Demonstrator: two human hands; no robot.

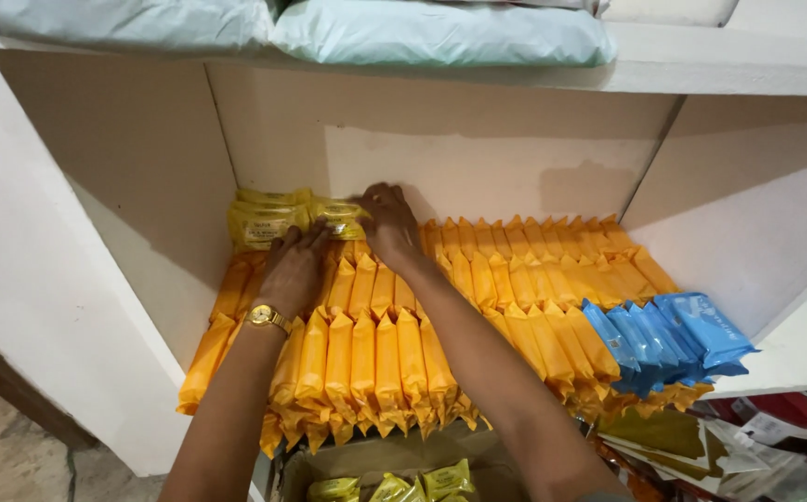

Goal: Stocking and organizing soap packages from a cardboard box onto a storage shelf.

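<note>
Cardboard box, white shelf, plastered walls

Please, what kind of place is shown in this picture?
Probably a small shop or its stockroom. A white shelf carries many identical orange packets in rows, with blue packets beside them, and both hands press yellow packets at the back.

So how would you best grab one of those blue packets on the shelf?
Pinch a blue packet by its crimped front end, coming from the open front of the shelf. The blue ones lie on top of the orange packets at the right, their flat ends pointing outward, well away from both hands.
</note>
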